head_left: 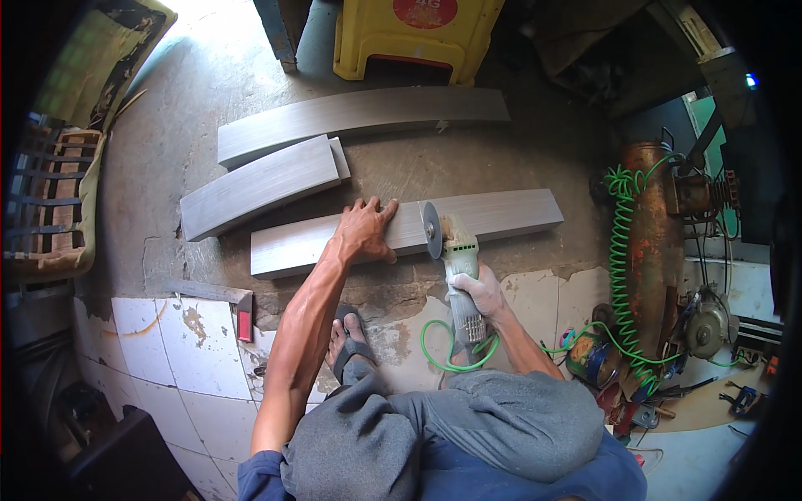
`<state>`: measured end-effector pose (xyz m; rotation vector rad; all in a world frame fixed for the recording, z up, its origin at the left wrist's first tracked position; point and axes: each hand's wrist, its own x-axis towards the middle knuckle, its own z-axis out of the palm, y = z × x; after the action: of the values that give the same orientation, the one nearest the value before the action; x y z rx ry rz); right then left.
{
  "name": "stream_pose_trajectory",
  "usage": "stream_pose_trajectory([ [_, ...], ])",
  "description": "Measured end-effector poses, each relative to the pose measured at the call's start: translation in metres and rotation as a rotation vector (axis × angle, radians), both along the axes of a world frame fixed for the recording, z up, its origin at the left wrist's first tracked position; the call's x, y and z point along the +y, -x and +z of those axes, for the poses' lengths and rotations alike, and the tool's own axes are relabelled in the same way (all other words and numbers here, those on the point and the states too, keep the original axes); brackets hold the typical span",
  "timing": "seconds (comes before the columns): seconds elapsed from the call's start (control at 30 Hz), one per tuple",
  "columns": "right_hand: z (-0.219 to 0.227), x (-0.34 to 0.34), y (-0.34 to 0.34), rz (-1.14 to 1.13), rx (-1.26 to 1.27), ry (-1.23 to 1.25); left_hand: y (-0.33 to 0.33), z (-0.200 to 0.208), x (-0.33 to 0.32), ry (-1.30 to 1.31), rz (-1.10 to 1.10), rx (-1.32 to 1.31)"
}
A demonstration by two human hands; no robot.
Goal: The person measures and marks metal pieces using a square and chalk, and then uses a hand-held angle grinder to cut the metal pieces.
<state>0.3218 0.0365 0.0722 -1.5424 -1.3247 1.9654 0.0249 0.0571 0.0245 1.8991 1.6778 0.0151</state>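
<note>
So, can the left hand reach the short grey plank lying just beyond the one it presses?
Probably yes: the left hand lies flat on the near plank, and only bare floor separates it from the short plank.

Grey board, pale grinder, green cable, yellow stool.

Bare concrete floor, cracked; chipped white tiles lower left. Yellow plastic stool at top, daylight falling beside it. Rusty cylinder with green coiled hose right; worn woven chair left
</note>
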Motion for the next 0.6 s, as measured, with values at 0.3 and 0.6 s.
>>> stream_pose_trajectory([
  [0.3,0.024,-0.007,-0.007,-0.020,0.126,-0.018,0.014,0.008,0.021,0.120,-0.022,-0.061],
  [0.6,0.035,0.001,-0.005,-0.089,0.152,-0.098,-0.023,-0.060,-0.049,-0.516,0.061,0.224],
])
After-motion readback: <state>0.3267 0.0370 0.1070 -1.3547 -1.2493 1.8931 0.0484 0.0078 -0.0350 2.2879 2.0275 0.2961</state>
